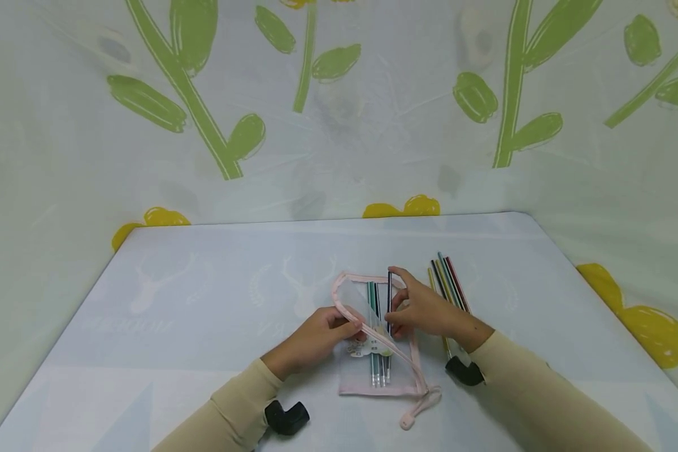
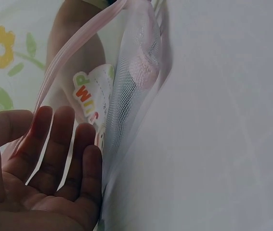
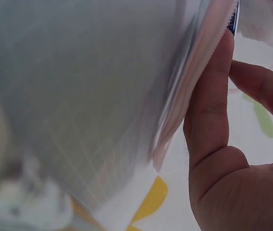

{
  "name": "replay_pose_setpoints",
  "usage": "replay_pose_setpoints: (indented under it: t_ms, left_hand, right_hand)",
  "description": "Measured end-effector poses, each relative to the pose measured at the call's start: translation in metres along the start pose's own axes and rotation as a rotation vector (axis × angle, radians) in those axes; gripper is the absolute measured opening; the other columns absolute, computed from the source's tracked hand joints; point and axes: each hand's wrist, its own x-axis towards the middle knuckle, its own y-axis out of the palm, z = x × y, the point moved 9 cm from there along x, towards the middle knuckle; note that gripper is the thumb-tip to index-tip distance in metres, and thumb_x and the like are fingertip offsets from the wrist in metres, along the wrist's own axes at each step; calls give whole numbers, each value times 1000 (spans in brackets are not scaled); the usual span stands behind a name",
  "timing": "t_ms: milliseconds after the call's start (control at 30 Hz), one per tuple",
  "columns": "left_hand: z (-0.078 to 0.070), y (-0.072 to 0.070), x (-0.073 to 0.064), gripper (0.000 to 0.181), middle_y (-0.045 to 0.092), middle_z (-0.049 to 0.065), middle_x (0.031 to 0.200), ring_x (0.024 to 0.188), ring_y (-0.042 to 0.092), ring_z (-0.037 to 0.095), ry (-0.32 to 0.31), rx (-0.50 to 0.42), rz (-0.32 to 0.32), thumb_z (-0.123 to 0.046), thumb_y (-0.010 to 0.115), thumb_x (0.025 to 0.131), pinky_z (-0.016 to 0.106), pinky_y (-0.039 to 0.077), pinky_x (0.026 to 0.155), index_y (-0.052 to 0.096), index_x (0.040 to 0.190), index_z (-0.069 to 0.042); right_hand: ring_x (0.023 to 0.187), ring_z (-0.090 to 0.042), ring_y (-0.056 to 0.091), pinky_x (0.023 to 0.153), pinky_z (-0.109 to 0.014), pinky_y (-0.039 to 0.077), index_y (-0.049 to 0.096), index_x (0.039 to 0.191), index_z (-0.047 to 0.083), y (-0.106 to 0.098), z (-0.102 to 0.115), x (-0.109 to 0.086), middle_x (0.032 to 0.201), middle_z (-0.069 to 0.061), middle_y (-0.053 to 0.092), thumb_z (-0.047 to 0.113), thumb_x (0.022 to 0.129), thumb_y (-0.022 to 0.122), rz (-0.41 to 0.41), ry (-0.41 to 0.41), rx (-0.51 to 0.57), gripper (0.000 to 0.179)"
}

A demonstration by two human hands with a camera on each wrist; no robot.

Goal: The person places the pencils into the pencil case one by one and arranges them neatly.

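Observation:
A see-through mesh zip pouch [image 1: 353, 382] with pink trim lies in front of me, its mouth spread apart. My left hand [image 1: 319, 339] pinches the pink zipper edge [image 2: 73, 43] between thumb and fingers, lifting that side. In my right hand [image 1: 429, 311] is a dark pencil [image 1: 390, 289], gripped near upright at the pouch's right side; its lower end overlaps the pouch. Several pencils [image 1: 377, 370] in green and dark colours show through the mesh. The right wrist view catches only a sliver of the held pencil [image 3: 233, 21] beside the zipper edge.
Several loose pencils [image 1: 444, 279] lie fanned on the white table [image 1: 175, 301], right of the pouch and partly behind my right forearm. A pink zipper pull [image 1: 408, 420] trails from the pouch's near corner. A floral curtain [image 1: 373, 138] hangs beyond the table's far edge.

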Motion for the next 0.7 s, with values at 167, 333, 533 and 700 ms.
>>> replay_pose_setpoints:
  t_ms: [167, 333, 533, 700]
  left_hand:
    - [1, 0, 1, 30, 73, 16, 108, 101, 67, 14, -3, -10, -2, -24, 54, 104, 24, 49, 94, 67, 116, 0]
    - [1, 1, 2, 29, 73, 17, 107, 101, 67, 14, 1, -12, -2, -23, 54, 104, 24, 50, 94, 67, 117, 0]
    - [1, 0, 2, 29, 73, 17, 107, 101, 67, 14, 7, -11, -4, -22, 54, 104, 25, 50, 94, 67, 116, 1]
    - [1, 0, 2, 29, 73, 17, 107, 102, 67, 14, 4, -9, -5, -23, 54, 104, 24, 50, 94, 67, 116, 0]
  right_hand:
    - [68, -22, 71, 65, -36, 61, 7, 160, 15, 3, -1, 4, 103, -15, 63, 6, 86, 75, 19, 29, -16, 100]
    - [69, -21, 71, 65, -35, 61, 12, 159, 15, 6, 1, 7, 102, -14, 63, 6, 87, 76, 45, 45, -41, 97]
    - [69, -20, 71, 64, -35, 60, 17, 158, 13, 7, 3, 10, 102, -13, 64, 7, 88, 74, 66, 49, -63, 91]
    - [68, -20, 71, 63, -35, 60, 18, 157, 12, 7, 4, 10, 102, -14, 64, 7, 87, 74, 71, 52, -55, 90]
